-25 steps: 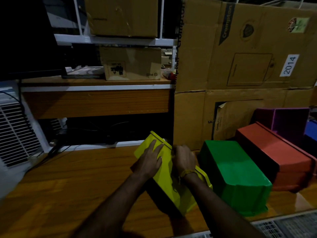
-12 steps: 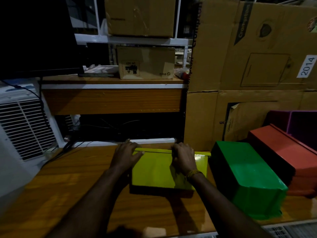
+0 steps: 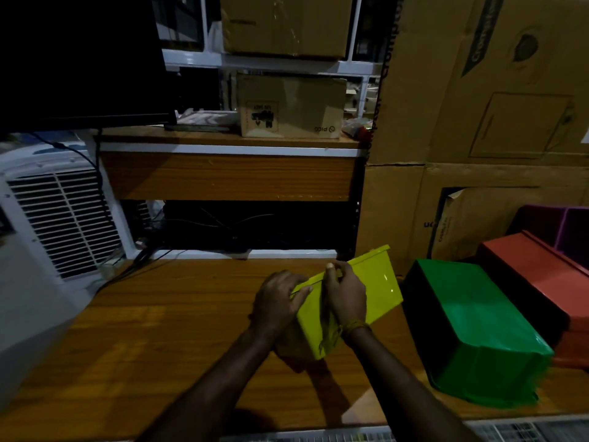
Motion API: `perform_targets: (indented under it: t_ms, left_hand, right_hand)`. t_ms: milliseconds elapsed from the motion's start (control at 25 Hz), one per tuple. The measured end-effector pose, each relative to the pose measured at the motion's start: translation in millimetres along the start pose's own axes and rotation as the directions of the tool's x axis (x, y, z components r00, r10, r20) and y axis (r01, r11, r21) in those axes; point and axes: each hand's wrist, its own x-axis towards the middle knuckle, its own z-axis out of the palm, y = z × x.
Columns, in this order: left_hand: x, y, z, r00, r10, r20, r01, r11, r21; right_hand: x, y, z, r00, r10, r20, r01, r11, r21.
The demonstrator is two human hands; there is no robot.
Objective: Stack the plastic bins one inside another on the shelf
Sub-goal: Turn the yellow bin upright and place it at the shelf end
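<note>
A yellow plastic bin [image 3: 379,285] is tilted above the wooden shelf [image 3: 159,330], its rim raised toward the far right. My left hand [image 3: 277,303] grips its near-left end. My right hand [image 3: 345,291] holds its upper rim, fingers curled over the edge. To the right a green bin [image 3: 471,327] lies upside down on the shelf. Beyond it rests a red-orange bin [image 3: 535,282], also upside down. A purple bin [image 3: 561,224] stands behind that, partly cut off by the frame edge.
Large cardboard boxes [image 3: 478,122] form a wall behind the bins. A wooden desk [image 3: 229,173] with a small carton [image 3: 290,106] stands farther back. A white air cooler [image 3: 47,224] with cables sits at the left. A white grille [image 3: 526,430] borders the shelf's front edge.
The yellow bin lay flat under both hands half a second ago; now it is lifted and tilted, swung to the right. My hands moved right with it.
</note>
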Motion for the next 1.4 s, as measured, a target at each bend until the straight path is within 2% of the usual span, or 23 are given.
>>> perform_targets:
  t_ms: [160,240,320,400,440,480,520,560,600,640,680,760,840,920,1040,1120,1240,1400]
  left_hand:
    - [2,22,6,0.999,0.018,-0.036,-0.023,0.991,-0.133]
    - [3,31,5,0.999,0.005,-0.032,-0.013,0.960,-0.280]
    - [0,35,6,0.997,-0.066,-0.034,0.046,0.910,-0.411]
    - [-7,28,9,0.963,-0.268,-0.015,0.243,0.895,-0.375]
    - [-12,16,17,0.904,-0.427,0.030,0.418,0.865,-0.279]
    - [-16,1,25,0.802,-0.586,0.115,0.597,0.781,-0.183]
    - [-22,-13,32,0.654,-0.714,0.250,0.752,0.650,-0.113]
    - [-27,-27,41,0.532,-0.759,0.376,0.840,0.529,-0.120]
    - [-30,-35,48,0.453,-0.760,0.466,0.890,0.419,-0.181]
    - [-30,-38,53,0.407,-0.747,0.525,0.913,0.312,-0.264]
    - [-27,-33,51,0.399,-0.746,0.533,0.905,0.229,-0.358]
    - [-19,-17,40,0.421,-0.775,0.472,0.850,0.155,-0.504]
    - [-13,-16,40,0.444,-0.827,0.345,0.779,0.166,-0.605]
    - [-5,-15,38,0.483,-0.845,0.230,0.705,0.220,-0.674]
    - [6,-10,34,0.530,-0.836,0.142,0.674,0.313,-0.669]
    - [6,-9,30,0.522,-0.846,0.105,0.683,0.341,-0.646]
    - [-4,-18,29,0.474,-0.876,0.084,0.757,0.357,-0.548]
    - [-13,-21,30,0.426,-0.891,0.157,0.893,0.387,-0.228]
  right_hand:
    - [23,-8,-19,0.992,0.107,0.066,-0.105,0.994,-0.026]
    - [33,-8,-28,0.986,0.158,0.055,-0.156,0.987,-0.033]
    - [37,-3,-36,0.977,0.209,0.042,-0.208,0.978,-0.018]
    - [37,7,-43,0.968,0.247,0.035,-0.247,0.969,-0.003]
    - [37,10,-47,0.967,0.255,0.028,-0.255,0.967,0.014]
    - [37,15,-51,0.963,0.269,0.020,-0.270,0.962,0.030]
    - [40,21,-53,0.960,0.278,0.015,-0.278,0.959,0.047]
    - [41,25,-56,0.957,0.290,0.015,-0.290,0.955,0.054]
    - [43,29,-58,0.953,0.301,0.011,-0.302,0.952,0.047]
    - [47,36,-59,0.944,0.329,0.005,-0.329,0.944,0.037]
    - [48,40,-62,0.938,0.346,-0.016,-0.346,0.937,0.042]
    - [51,49,-67,0.919,0.393,-0.031,-0.390,0.917,0.083]
    - [54,55,-74,0.908,0.419,-0.028,-0.413,0.902,0.127]
    - [55,62,-76,0.889,0.458,-0.030,-0.446,0.878,0.170]
    - [52,69,-72,0.876,0.483,0.004,-0.476,0.860,0.183]
    - [45,73,-64,0.881,0.471,0.046,-0.470,0.861,0.196]
    - [31,94,-39,0.894,0.440,0.082,-0.447,0.863,0.235]
    - [3,90,-16,0.896,0.418,0.152,-0.443,0.870,0.218]
